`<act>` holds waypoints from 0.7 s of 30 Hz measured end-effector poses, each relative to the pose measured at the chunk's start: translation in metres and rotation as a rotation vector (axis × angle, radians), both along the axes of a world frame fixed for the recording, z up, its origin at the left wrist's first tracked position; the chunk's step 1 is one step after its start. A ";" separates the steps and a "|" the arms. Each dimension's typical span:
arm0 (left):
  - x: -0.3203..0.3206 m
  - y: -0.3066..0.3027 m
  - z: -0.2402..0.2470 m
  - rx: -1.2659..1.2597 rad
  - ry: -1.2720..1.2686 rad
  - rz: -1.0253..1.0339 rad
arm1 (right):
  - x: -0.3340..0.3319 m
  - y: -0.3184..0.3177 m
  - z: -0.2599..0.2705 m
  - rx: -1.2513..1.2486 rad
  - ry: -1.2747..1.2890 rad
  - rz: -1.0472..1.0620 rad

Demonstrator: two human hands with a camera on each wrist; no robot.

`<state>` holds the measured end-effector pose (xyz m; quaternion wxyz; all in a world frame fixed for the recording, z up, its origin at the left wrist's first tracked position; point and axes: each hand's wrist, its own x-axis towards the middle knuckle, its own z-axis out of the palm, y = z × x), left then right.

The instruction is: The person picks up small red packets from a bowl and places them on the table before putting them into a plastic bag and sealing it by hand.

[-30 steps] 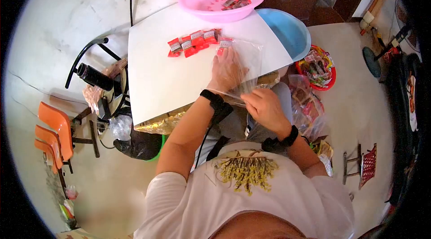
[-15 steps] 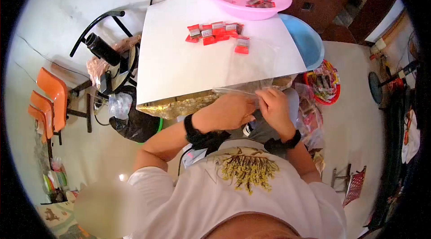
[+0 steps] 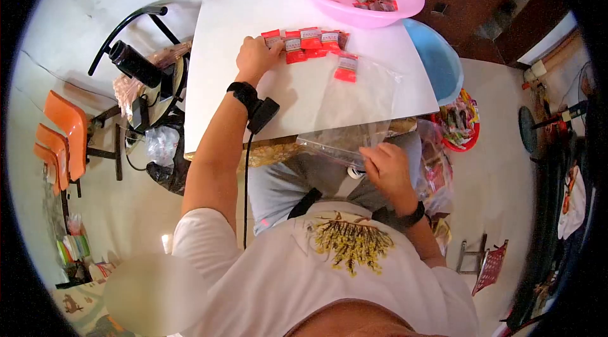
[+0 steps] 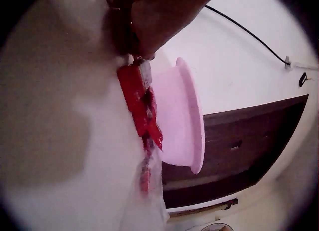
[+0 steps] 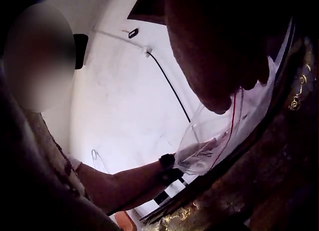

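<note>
At the left end of a cluster of red packets (image 3: 310, 39) on the white table, my left hand (image 3: 256, 59) pinches one red packet (image 3: 271, 35) between thumb and fingers. The left wrist view has that hand (image 4: 167, 21) dark at the top, beside more red packets (image 4: 133, 94). My right hand (image 3: 391, 175) pinches the mouth edge of a clear plastic bag (image 3: 358, 102), which hangs partly over the table's front edge. One red packet (image 3: 346, 68) lies inside the bag's far end. In the right wrist view the bag (image 5: 199, 156) spreads below the right hand (image 5: 214, 51).
A pink basin (image 3: 361, 11) holding several packets stands at the table's back right. Beyond the right edge are a blue basin (image 3: 437, 61) and a red basket (image 3: 472, 121) of wrappers. A black bottle (image 3: 134, 64) rests on a chair at the left.
My left hand has left the bag's mouth and moved forward and left to the packet cluster, where it has taken hold of one. My right hand keeps its hold on the bag, slightly lower.
</note>
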<state>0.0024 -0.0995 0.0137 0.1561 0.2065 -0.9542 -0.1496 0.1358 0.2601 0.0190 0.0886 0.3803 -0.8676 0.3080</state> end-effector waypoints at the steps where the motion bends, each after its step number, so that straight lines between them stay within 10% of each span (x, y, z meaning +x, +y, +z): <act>1: -0.002 0.004 0.003 0.002 -0.021 0.027 | 0.001 0.000 0.000 -0.003 -0.009 -0.003; 21: 0.022 0.001 0.003 0.668 0.475 -0.147 | 0.006 -0.007 0.001 -0.084 0.019 0.010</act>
